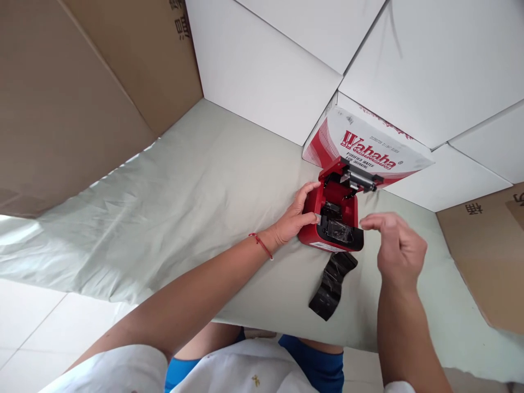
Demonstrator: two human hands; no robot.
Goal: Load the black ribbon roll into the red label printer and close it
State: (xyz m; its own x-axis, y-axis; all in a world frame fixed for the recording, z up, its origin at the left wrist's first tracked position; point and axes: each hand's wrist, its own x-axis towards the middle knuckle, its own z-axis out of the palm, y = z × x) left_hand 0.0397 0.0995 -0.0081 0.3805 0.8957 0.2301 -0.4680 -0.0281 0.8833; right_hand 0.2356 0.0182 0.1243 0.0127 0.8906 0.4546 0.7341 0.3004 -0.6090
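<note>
A red label printer rests on the cloth with its lid tipped up and back, baring a dark roller under the lid. My left hand grips the printer's left side, thumb on the front rim and fingers farther back. Inside the bay lies glossy black material. A wavy black strip lies on the cloth in front of the printer. Just off the printer's right front corner, my right hand is raised with its fingers curled together; nothing shows in them.
A white and red Wahaba water carton stands right behind the printer, against stacked white boxes. Brown cardboard boxes flank the left and right. Pale green cloth covers the table, its front edge by my legs.
</note>
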